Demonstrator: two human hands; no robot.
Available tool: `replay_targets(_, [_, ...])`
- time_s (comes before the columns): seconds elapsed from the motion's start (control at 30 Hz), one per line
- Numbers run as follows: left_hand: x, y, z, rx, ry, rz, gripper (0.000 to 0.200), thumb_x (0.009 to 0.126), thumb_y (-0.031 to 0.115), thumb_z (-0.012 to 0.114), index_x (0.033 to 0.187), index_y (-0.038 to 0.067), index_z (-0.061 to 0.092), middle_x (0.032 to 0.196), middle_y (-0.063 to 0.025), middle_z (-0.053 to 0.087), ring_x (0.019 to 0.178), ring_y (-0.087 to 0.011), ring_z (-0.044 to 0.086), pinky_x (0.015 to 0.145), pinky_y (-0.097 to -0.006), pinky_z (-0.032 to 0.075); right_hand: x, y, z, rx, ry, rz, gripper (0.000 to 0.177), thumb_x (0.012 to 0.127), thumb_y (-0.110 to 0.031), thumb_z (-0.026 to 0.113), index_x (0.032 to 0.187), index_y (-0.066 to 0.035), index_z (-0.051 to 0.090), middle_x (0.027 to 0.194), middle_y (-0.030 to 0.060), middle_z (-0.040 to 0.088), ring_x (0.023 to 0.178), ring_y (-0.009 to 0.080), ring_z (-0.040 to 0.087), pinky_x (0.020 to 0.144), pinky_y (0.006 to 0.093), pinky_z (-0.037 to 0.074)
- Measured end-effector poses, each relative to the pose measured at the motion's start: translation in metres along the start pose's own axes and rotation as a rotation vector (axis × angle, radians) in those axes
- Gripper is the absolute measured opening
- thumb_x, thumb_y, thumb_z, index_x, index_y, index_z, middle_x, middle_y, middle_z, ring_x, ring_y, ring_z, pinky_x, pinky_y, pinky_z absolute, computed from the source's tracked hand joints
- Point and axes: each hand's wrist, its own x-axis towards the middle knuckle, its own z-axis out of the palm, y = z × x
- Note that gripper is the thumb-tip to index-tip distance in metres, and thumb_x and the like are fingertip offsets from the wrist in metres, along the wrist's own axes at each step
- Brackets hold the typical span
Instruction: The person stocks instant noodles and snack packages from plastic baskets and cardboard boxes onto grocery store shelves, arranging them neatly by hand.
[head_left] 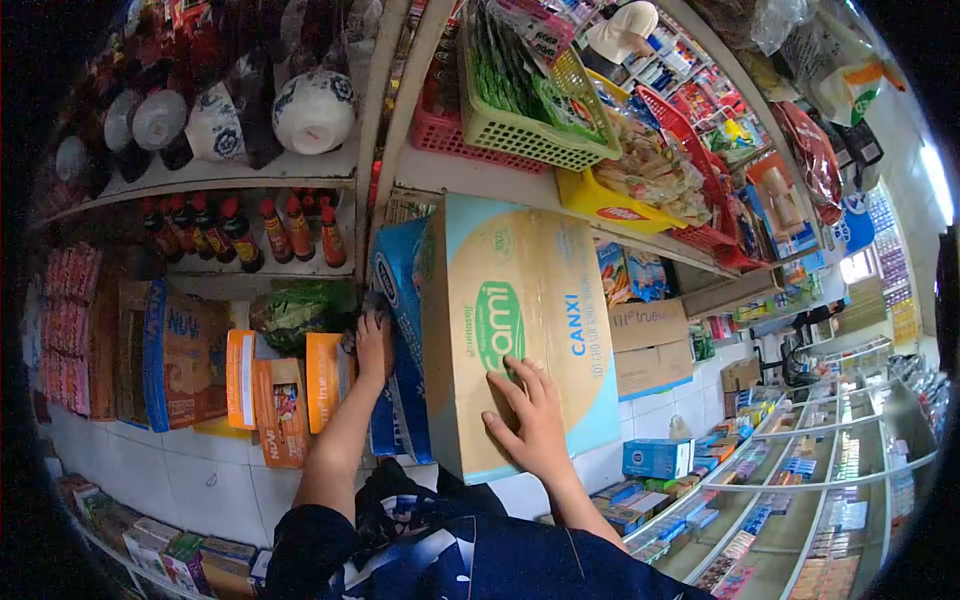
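Note:
A large cardboard box (530,340) with green and blue print stands in front of me, at the shelf's edge. On its printed face lies my right hand (527,415), fingers spread, holding nothing. My left hand (373,345) reaches to the left of the box, beside a blue package (402,330), near a dark bundle; its fingers point to the shelf and their tips are hard to make out. Orange cartons (282,400) stand left of my left forearm, below a green plastic bag (303,308).
Bowls (313,112) and sauce bottles (238,235) fill the left shelves. Above the box sits a green basket (540,125), beside a yellow tray (615,205). A glass display case (790,500) runs along the right. A person in a light cap (622,32) is at the top.

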Motion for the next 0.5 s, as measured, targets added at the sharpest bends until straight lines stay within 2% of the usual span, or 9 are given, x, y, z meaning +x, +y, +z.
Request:
replay_targets(0.07, [-0.009,-0.004,-0.001,-0.061,-0.018,-0.056,0.030,0.081,0.007,0.042,0.110,0.004,0.050,0.125,-0.0186,0.037,0.114,-0.0399,0.034,0.090,-0.0447,0.036,-0.001,0.000,0.000,-0.005,-0.003,-0.002,0.043,0.075,-0.025,0.060,0.114,-0.011,0.052,0.125,0.0135,0.041,0.117,0.0352,0.034,0.097,0.0447,0.029])
replay_targets(0.13, [-0.028,-0.015,0.002,0.254,-0.143,0.214,0.032,0.081,0.009,0.044,0.111,0.005,0.050,0.125,-0.0182,0.038,0.111,-0.0409,0.037,0.090,-0.0444,0.036,0.000,0.000,0.000,-0.011,0.006,-0.014,0.042,0.075,-0.025,0.060,0.114,-0.011,0.052,0.125,0.0135,0.041,0.116,0.0354,0.035,0.097,0.0446,0.028])
replay_targets(0.23, [-0.075,-0.017,0.018,0.048,-0.152,0.144,0.032,0.077,0.012,0.048,0.108,0.004,0.053,0.124,-0.0173,0.041,0.109,-0.0393,0.040,0.089,-0.0440,0.037,-0.001,0.001,0.003,-0.021,0.008,-0.012,0.041,0.075,-0.024,0.060,0.113,-0.010,0.053,0.125,0.0138,0.041,0.116,0.0354,0.035,0.097,0.0444,0.028])
replay_targets(0.3, [-0.129,-0.019,0.024,0.043,-0.380,0.524,0.032,0.072,0.013,0.052,0.102,0.003,0.057,0.122,-0.0163,0.044,0.110,-0.0349,0.042,0.087,-0.0421,0.039,-0.002,0.003,0.003,0.020,-0.058,-0.003,0.042,0.075,-0.023,0.060,0.113,-0.010,0.053,0.125,0.0145,0.041,0.117,0.0363,0.034,0.098,0.0448,0.027])
replay_targets(0.37, [-0.197,-0.021,0.019,0.002,-0.614,0.863,0.032,0.068,0.014,0.055,0.097,0.002,0.060,0.120,-0.0153,0.046,0.110,-0.0304,0.044,0.086,-0.0401,0.042,-0.002,0.002,0.007,-0.008,0.003,-0.009,0.042,0.075,-0.021,0.059,0.114,-0.009,0.052,0.126,0.0150,0.040,0.118,0.0372,0.034,0.099,0.0453,0.026])
replay_targets(0.4, [-0.189,-0.007,0.005,-0.038,-0.467,0.900,0.032,0.066,0.013,0.055,0.097,0.004,0.060,0.120,-0.0146,0.047,0.110,-0.0285,0.044,0.085,-0.0387,0.043,-0.003,0.004,0.008,0.005,-0.014,-0.009,0.042,0.075,-0.020,0.059,0.114,-0.008,0.052,0.127,0.0152,0.040,0.118,0.0373,0.033,0.099,0.0453,0.025])
replay_targets(0.43, [-0.188,-0.010,0.005,-0.103,-0.597,0.702,0.031,0.067,0.011,0.054,0.097,0.004,0.059,0.118,-0.0164,0.047,0.108,-0.0304,0.045,0.085,-0.0394,0.043,-0.002,0.005,0.009,0.019,-0.015,-0.006,0.042,0.075,-0.020,0.059,0.115,-0.008,0.052,0.127,0.0153,0.040,0.119,0.0374,0.033,0.100,0.0453,0.024])
replay_targets(0.47, [-0.169,0.003,-0.017,0.044,-0.791,0.619,0.036,0.067,0.010,0.054,0.102,0.004,0.055,0.113,-0.0165,0.049,0.104,-0.0329,0.046,0.083,-0.0412,0.043,-0.002,0.006,0.009,0.030,-0.014,-0.009,0.041,0.075,-0.019,0.058,0.115,-0.008,0.051,0.128,0.0151,0.039,0.119,0.0368,0.033,0.100,0.0448,0.024])
replay_targets(0.5, [-0.152,0.003,-0.021,-0.093,-0.503,0.576,0.038,0.069,0.010,0.053,0.107,0.004,0.053,0.111,-0.0168,0.049,0.101,-0.0341,0.046,0.084,-0.0413,0.042,-0.003,0.006,0.009,0.028,-0.017,-0.005,0.042,0.075,-0.019,0.058,0.115,-0.008,0.051,0.128,0.0151,0.039,0.120,0.0366,0.032,0.100,0.0448,0.023])
